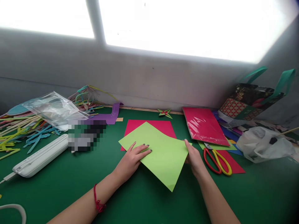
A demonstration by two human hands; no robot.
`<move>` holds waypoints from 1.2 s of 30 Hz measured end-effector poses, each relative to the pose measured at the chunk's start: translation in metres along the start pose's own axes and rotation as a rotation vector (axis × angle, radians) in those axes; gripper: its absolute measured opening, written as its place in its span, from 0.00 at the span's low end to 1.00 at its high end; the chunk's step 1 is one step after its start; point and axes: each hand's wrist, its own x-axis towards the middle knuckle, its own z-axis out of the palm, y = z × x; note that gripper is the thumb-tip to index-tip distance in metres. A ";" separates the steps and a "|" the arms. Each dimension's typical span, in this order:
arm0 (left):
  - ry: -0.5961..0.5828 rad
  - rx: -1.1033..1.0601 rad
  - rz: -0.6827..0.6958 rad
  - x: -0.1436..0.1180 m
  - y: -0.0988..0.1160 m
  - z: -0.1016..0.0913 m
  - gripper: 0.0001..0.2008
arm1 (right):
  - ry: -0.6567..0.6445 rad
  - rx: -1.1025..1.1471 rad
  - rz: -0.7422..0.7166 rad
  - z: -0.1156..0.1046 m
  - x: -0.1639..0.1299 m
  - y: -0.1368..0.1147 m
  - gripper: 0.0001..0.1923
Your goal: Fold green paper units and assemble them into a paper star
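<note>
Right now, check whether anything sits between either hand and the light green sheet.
Nothing visible does. The left hand lies flat on the light green sheet, and the right hand grips its right edge. The scissors lie apart, right of the right hand.

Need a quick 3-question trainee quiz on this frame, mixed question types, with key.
1. True or false: the left hand lies flat on the light green sheet.
2. What sits directly under that green sheet? A) a red-pink sheet B) the scissors C) the clear plastic bag
3. Which thing lies on the green table just right of the right hand?

Key
1. True: palm down, fingers spread on the sheet's left part.
2. A: the red-pink sheet shows past the green one's far edge.
3. The scissors, with red and yellow handles; the right hand holds the sheet's right edge, apart from them.
</note>
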 end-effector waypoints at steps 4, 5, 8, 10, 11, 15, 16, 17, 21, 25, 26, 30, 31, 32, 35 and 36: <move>-0.047 -0.053 0.058 0.001 -0.001 0.002 0.30 | 0.043 -0.019 -0.010 -0.011 0.006 0.000 0.27; -0.035 -0.043 0.054 0.001 -0.003 0.003 0.30 | 0.027 -0.025 -0.034 -0.014 0.006 0.000 0.26; 0.095 -0.022 -0.081 0.002 -0.008 0.004 0.28 | -0.070 -0.025 -0.104 -0.022 0.002 -0.005 0.25; 0.170 -0.076 -0.190 0.002 -0.008 0.003 0.25 | -0.114 -0.015 -0.145 -0.024 -0.003 -0.008 0.22; 0.190 -0.119 -0.229 0.003 -0.007 0.002 0.24 | -0.126 -0.018 -0.159 -0.024 -0.005 -0.010 0.20; 0.292 -0.251 -0.339 0.004 0.003 -0.005 0.21 | -0.079 -0.068 -0.185 -0.021 -0.010 -0.013 0.17; 0.334 -0.267 -0.360 0.004 0.006 -0.007 0.20 | -0.037 -0.077 -0.196 -0.019 -0.010 -0.014 0.18; 0.374 -0.278 -0.373 0.004 0.008 -0.010 0.20 | -0.002 -0.085 -0.209 -0.018 -0.011 -0.014 0.19; 0.422 -0.213 -0.307 0.003 0.016 -0.014 0.17 | -0.031 -0.112 -0.238 -0.008 -0.016 -0.015 0.22; 0.185 -0.046 -0.135 0.002 0.020 -0.005 0.27 | -0.219 -0.210 -0.223 0.007 -0.027 -0.012 0.23; 0.125 -0.027 -0.118 0.002 0.020 -0.002 0.29 | -0.262 -0.247 -0.219 0.011 -0.029 -0.010 0.24; 0.037 -0.034 -0.161 -0.001 0.011 0.009 0.32 | -0.385 -0.359 -0.224 0.020 -0.036 -0.003 0.27; 0.033 -0.043 -0.179 -0.002 0.008 0.010 0.31 | -0.417 -0.370 -0.228 0.021 -0.037 -0.002 0.28; 0.028 -0.050 -0.198 -0.002 0.006 0.010 0.28 | -0.449 -0.375 -0.235 0.021 -0.038 -0.002 0.29; 0.028 -0.088 -0.272 -0.003 0.005 0.007 0.22 | -0.528 -0.357 -0.289 0.019 -0.040 -0.005 0.25; 0.042 -0.118 -0.306 -0.004 0.005 0.006 0.21 | -0.532 -0.345 -0.313 0.017 -0.040 -0.006 0.24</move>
